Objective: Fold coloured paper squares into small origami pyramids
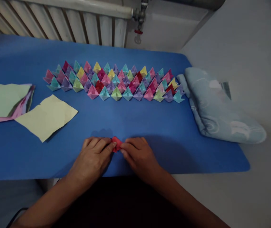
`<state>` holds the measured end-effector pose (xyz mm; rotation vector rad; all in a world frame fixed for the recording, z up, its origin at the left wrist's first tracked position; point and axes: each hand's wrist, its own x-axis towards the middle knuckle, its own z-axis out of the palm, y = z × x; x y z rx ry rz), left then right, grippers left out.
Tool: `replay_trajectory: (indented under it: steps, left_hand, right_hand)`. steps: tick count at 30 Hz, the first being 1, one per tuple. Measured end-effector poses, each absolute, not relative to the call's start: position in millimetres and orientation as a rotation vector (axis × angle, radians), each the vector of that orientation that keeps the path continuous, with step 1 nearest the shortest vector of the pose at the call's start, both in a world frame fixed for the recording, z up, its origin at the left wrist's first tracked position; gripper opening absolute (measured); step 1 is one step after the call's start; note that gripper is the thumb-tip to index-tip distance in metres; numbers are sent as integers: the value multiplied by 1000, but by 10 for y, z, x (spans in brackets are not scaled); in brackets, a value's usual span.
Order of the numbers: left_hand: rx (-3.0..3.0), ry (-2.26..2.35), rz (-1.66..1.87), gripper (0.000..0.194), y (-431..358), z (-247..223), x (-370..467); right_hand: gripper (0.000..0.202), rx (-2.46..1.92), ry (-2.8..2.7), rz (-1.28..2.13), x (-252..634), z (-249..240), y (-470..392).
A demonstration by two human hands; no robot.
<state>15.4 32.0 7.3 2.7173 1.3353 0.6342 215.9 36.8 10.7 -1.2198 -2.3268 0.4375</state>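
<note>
a small red piece of folded paper sits near the front edge of the blue surface, between the two hands. the left hand is nearly closed, its thumb laid over the paper's left part and its fingers bent beside it. the right hand is curled, with thumb and fingertips drawn together at the paper's right edge; how firmly each grips i cannot tell.

to the left lies a pale yellow sheet, one corner reaching the stack of coloured paper, which has light green on top and pink showing below. behind the hands, pointed folded paper pieces stand close together in rows, pink, teal, purple, yellow, green and red. at their right end is a bundled grey-blue cloth. a white radiator and a red-handled valve are beyond the far edge.
</note>
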Motion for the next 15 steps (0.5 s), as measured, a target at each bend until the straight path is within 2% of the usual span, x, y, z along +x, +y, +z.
replay_trajectory:
  steps: [15]
  left_hand:
    - [2554,1417,640,19,341,142,175]
  right_hand:
    - [15,-1306,-2202,518,2125,113,390]
